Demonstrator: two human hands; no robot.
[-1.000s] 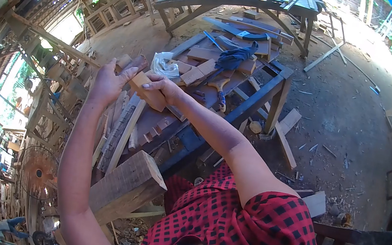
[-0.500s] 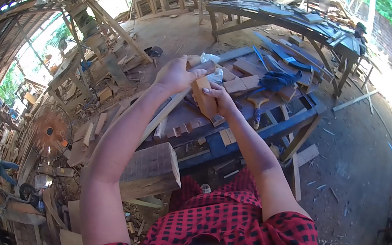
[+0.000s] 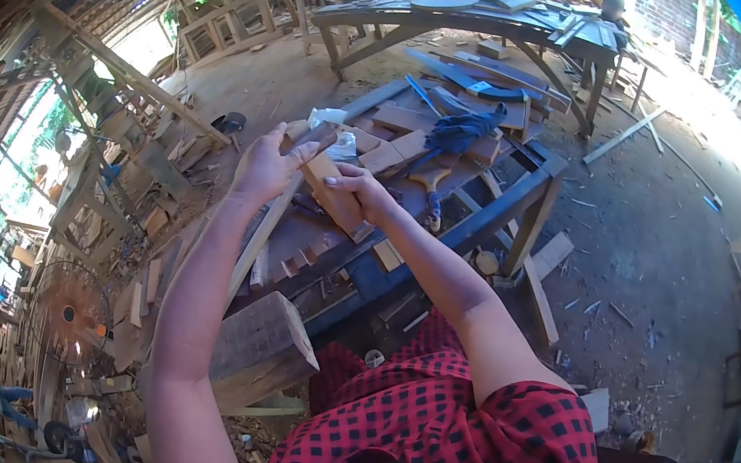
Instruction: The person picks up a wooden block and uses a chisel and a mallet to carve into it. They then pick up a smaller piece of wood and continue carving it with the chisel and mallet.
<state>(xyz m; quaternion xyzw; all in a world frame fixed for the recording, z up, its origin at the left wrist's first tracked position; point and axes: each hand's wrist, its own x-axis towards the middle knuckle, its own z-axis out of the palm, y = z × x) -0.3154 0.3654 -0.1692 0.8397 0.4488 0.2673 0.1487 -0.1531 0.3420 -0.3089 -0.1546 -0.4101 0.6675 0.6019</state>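
A short, flat wooden piece (image 3: 332,190) slants between my two hands over the workbench. My right hand (image 3: 364,195) grips it along its near side, thumb on top. At its far end, my left hand (image 3: 268,163) is closed with its thumb pressed on a thin dark-brown strip (image 3: 319,136); I cannot tell what the strip is. Just beyond the hands lie a crumpled white plastic bag (image 3: 328,118) and several wooden blocks (image 3: 401,149). Dark blue gloves (image 3: 466,128) rest on wood to the right, near a wooden-handled brush (image 3: 430,179).
The workbench has a dark blue frame (image 3: 507,201). A thick timber beam (image 3: 265,345) juts out close under my left arm. Farther off stands a long table (image 3: 391,17) loaded with boards. A round fan (image 3: 70,314) is at left, and wood scraps (image 3: 560,301) lie on the floor.
The whole view has shifted, so bench, hands and wood appear farther left and the bench slightly higher. Both hands keep their hold at the wooden piece.
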